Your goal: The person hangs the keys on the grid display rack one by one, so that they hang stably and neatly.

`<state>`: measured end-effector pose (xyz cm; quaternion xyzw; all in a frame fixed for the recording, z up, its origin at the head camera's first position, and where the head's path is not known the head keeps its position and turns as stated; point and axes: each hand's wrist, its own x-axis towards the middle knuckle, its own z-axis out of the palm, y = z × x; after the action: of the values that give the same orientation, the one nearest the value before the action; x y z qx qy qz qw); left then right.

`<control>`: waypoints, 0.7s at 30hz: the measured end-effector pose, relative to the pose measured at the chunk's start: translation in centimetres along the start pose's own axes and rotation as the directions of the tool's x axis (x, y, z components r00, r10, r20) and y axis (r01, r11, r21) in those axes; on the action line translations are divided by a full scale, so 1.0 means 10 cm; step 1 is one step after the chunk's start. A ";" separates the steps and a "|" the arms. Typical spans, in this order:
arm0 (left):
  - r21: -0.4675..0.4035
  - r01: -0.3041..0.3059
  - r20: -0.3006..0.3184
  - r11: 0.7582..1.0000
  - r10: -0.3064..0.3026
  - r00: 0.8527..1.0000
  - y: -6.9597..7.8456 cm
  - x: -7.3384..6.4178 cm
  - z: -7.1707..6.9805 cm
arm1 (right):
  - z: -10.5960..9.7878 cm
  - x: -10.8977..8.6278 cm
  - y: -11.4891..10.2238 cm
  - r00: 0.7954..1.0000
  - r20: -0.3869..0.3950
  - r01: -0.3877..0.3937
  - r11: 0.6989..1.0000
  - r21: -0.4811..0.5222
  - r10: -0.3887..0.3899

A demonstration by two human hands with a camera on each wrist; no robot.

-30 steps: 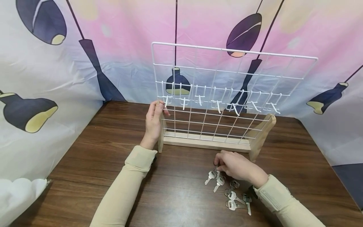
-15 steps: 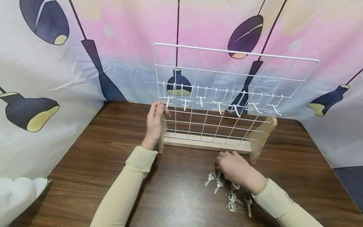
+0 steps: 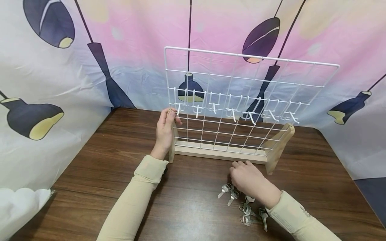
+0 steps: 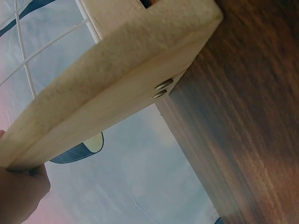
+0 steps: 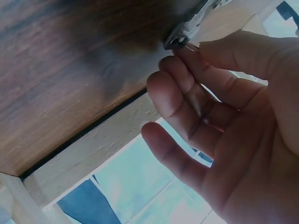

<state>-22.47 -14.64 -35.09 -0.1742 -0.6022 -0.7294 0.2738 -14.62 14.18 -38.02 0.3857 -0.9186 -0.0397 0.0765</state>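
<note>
A white wire grid rack on a wooden base (image 3: 220,153) stands on the table, with several white hooks (image 3: 231,113) across its middle. My left hand (image 3: 165,132) grips the top of the rack's left wooden support (image 4: 93,88). In front of the base, low over the tabletop, is my right hand (image 3: 248,179), back upward. Its thumb and index finger pinch the ring end of a key (image 5: 194,28), as the right wrist view shows; the other fingers are loosely bent. Just below that hand lie loose keys (image 3: 224,190), partly covered by it in the head view.
Another group of keys with rings (image 3: 246,211) lies nearer me, close to the right sleeve. The rack's right wooden support (image 3: 278,147) rises beyond the right hand. A printed curtain (image 3: 135,80) surrounds the brown wooden table (image 3: 99,167) behind and at the sides.
My right hand has rolled over at the wrist, back up, so its fingertips are now hidden from the head view. The left hand keeps its grip. The head view has shifted slightly.
</note>
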 end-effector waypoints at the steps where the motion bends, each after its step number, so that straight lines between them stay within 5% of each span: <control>1: -0.002 0.001 0.001 1.000 -0.001 1.000 0.00 0.00 0.00 | 0.00 0.00 0.01 1.000 -0.004 0.000 1.000 0.007 0.000; 21: 0.051 0.003 0.010 0.999 -0.003 1.000 0.04 0.01 0.00 | -0.18 0.02 0.12 0.996 -0.077 -0.027 0.980 0.199 0.043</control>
<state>-22.28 -14.74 -34.72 -0.1699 -0.6221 -0.7134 0.2742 -15.30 14.79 -36.07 0.3763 -0.9208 0.0687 0.0758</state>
